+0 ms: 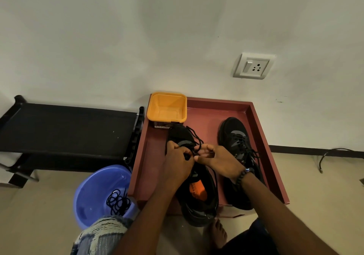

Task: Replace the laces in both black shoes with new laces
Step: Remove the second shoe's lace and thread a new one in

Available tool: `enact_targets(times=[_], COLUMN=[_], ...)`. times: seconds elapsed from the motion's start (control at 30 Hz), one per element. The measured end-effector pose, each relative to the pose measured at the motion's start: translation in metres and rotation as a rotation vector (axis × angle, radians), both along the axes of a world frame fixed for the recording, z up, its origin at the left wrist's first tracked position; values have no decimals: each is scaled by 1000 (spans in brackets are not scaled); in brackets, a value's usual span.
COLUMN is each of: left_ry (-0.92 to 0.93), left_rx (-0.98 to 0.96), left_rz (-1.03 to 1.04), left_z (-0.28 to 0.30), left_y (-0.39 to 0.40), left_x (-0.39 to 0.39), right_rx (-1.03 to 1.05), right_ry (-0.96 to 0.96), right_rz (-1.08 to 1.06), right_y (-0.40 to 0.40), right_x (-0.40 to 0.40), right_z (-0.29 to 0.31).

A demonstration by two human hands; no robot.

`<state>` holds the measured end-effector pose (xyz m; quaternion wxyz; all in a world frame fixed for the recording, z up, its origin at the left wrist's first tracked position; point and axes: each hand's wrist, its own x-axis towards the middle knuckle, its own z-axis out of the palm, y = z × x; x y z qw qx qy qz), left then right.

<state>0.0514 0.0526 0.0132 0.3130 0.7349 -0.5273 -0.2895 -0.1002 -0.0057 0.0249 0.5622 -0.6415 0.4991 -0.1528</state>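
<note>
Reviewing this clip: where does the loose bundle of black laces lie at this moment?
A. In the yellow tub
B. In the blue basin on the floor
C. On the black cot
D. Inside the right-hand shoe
B: the coiled black laces sit inside the blue basin beside the red tray, while the yellow tub shows nothing inside.

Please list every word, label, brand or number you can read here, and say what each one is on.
Nothing is legible.
Orange insole of the left shoe: dark print, too blurred to read.
Label on the front of the yellow tub: too small to read.
</note>
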Motion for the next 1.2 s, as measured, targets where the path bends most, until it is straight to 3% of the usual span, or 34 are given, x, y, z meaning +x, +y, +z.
enact_targets(times=[0.1, 0.23, 0.43, 0.5, 0.67, 0.77, 0.87, 0.97, 1.2], left_ry=[-69, -72, 24, 58, -2, -68, 7, 61, 269], left_rx=[-15, -36, -46, -11, 124, 97, 50, 17, 3], left_rz=[-28, 8, 22, 7, 23, 90, 142, 157, 261], left_z=[8, 15, 14, 16, 17, 17, 13, 7, 3], left_y=[5, 16, 29, 30, 35, 34, 32, 35, 42], left_x=[4, 11, 15, 13, -2, -10, -7, -7, 1], right_rx=[-55, -304, -687, -671, -491, -423, -340, -366, -515], right_ry=[-10, 88, 374, 354, 73, -92, -169, 33, 382], right_rz=[-58, -92, 160, 131, -183, -135, -52, 89, 151], right_y=[5, 12, 31, 30, 25, 28, 26, 22, 18], right_x=[0, 6, 9, 8, 11, 15, 14, 11, 30], right_z=[2, 5, 6, 6, 6, 11, 15, 16, 12])
